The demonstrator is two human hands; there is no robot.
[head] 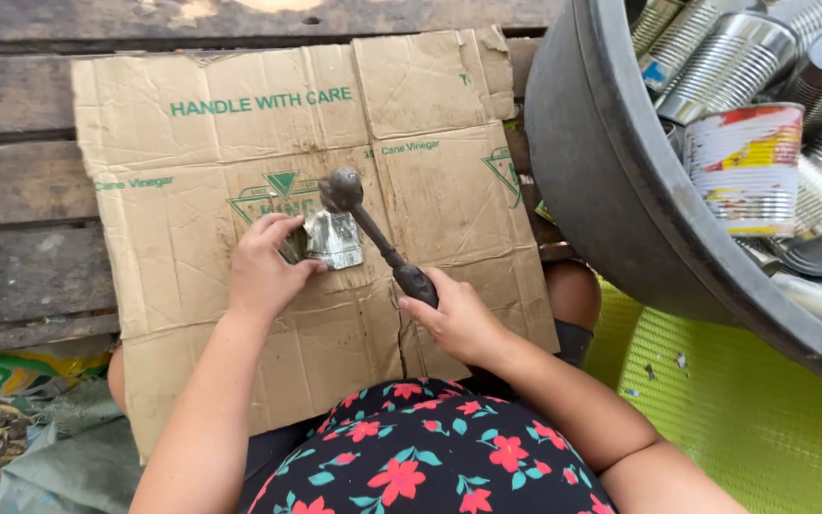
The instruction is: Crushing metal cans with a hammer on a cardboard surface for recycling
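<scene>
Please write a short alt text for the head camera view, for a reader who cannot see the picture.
Seen from above, a person's left hand steadies a flattened metal can on a sheet of cardboard, while the right hand holds a dark hammer with its head over the can. At right, a large grey tub holds many empty tin cans.

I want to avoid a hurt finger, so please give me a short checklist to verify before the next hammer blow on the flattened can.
1. Right hand grips hammer handle firmly: ok.
2. Hammer head sits over the flattened can: ok.
3. Left hand fingers clear of the strike spot: not ok; they hold the can's edge, close beside the hammer head.
4. Can lies flat on the cardboard: ok.
5. Cardboard lies steady on the lap and planks: cannot tell.
6. Basin of cans clear of the swing: ok, it is off to the right.
</scene>
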